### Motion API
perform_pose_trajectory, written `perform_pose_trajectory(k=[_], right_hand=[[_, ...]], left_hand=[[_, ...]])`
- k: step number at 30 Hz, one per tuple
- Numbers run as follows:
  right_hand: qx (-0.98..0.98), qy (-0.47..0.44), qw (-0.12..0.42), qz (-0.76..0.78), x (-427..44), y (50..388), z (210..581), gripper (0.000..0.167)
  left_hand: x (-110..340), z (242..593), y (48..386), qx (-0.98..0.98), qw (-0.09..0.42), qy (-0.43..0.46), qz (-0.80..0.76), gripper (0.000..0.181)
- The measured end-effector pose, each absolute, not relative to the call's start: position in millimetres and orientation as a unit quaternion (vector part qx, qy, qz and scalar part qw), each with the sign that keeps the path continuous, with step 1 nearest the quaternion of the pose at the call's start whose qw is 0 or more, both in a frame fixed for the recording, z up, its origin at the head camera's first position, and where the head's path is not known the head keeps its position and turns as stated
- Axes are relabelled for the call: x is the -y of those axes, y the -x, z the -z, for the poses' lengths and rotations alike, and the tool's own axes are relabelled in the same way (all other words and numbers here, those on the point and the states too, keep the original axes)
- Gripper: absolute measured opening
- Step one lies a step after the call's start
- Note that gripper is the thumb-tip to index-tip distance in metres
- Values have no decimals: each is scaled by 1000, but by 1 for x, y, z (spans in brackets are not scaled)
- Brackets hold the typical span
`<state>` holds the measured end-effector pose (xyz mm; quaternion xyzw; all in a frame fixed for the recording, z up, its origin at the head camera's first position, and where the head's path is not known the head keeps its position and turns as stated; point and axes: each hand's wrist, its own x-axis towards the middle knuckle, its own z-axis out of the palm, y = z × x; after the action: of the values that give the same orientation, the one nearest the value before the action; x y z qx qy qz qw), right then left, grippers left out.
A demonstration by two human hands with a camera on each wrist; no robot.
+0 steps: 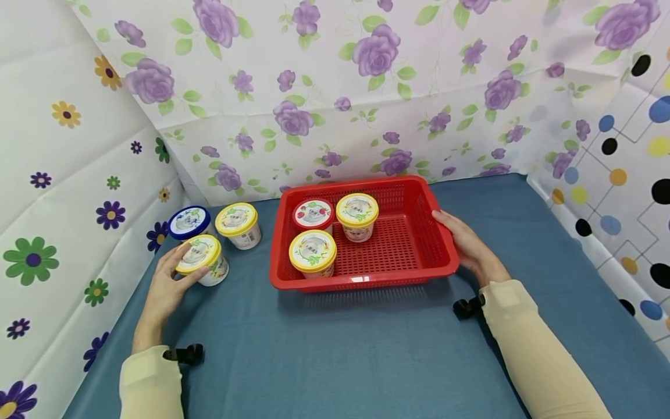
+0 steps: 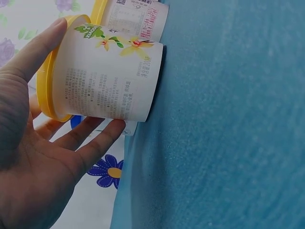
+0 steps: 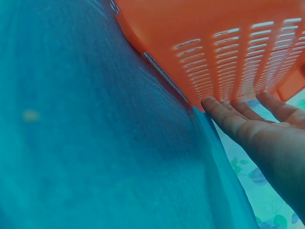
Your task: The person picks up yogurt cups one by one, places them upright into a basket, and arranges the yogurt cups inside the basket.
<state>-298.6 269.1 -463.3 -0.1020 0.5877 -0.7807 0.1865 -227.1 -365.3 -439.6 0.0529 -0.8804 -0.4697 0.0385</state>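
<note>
My left hand [image 1: 163,294] holds a yellow-lidded cup [image 1: 211,270] at the left, thumb on one side and fingers on the other. The left wrist view shows this cup [image 2: 105,81] upright on the cloth, between the thumb and fingers of the hand [image 2: 43,162]. On the right, my right hand [image 1: 473,253] touches the end wall of a red basket [image 1: 361,283]. In the right wrist view, the fingers of that hand [image 3: 267,136] lie extended against the slotted wall of the basket [image 3: 209,67].
A blue-lidded cup [image 1: 189,222] and another yellow-lidded cup [image 1: 238,224] stand behind the held one. Inside the basket are a red-lidded cup [image 1: 313,214] and two yellow-lidded cups [image 1: 357,210]. Flowered sheets [image 1: 314,75] rise behind the blue cloth [image 1: 324,361].
</note>
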Motion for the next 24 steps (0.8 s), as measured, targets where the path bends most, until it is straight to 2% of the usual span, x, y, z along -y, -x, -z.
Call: perform_pose_trajectory(k=[24], right_hand=[[-588,114,182,780,-269,298,465,56]], left_hand=[[363,419,222,862,63,-35,502,81]])
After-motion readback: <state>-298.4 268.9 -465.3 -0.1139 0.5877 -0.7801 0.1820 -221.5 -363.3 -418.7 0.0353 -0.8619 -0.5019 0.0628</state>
